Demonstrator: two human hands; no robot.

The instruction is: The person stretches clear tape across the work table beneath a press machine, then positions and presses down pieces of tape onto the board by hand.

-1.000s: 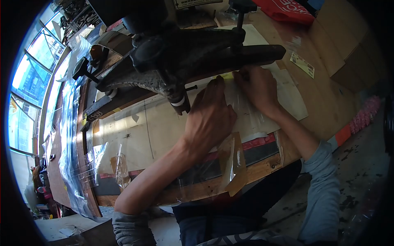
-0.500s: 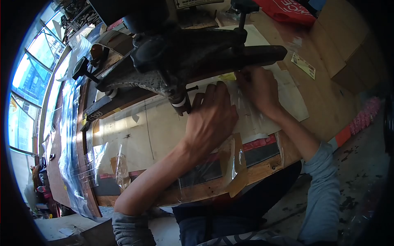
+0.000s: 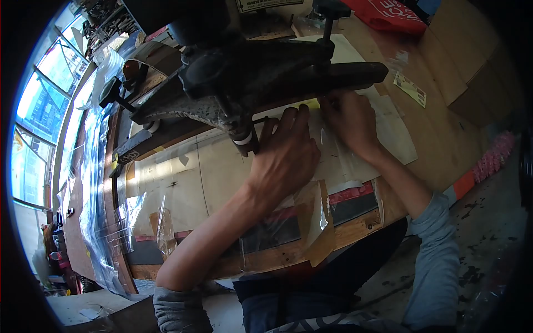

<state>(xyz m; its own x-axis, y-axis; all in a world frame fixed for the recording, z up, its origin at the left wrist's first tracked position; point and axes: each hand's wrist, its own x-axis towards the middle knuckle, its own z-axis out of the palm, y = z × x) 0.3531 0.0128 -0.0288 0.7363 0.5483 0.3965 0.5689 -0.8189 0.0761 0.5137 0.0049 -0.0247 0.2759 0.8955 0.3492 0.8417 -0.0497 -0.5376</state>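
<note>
My left hand (image 3: 286,149) is bent over the pale work board (image 3: 172,183), its fingertips close under the dark metal bar (image 3: 355,75) of a press. Its fingers are curled together, and what they pinch is hidden. To its right, my right hand (image 3: 353,119) has its fingers closed at the bar's lower edge, at the top of a sheet of clear plastic film (image 3: 337,155). The film lies between and below my hands. A small yellow piece (image 3: 312,104) shows between the fingertips of both hands, under the bar.
The press's cast arm (image 3: 216,83) with screw knobs (image 3: 111,91) hangs over the board. Brown tape (image 3: 315,222) and a dark strip (image 3: 272,238) run along the front edge. Clear plastic sheets (image 3: 97,194) drape at left. A cardboard box (image 3: 472,72) and red bag (image 3: 386,16) stand at right.
My left hand has shifted slightly left and its fingers have moved a little, showing more of the yellow piece. My right hand stays nearly in place.
</note>
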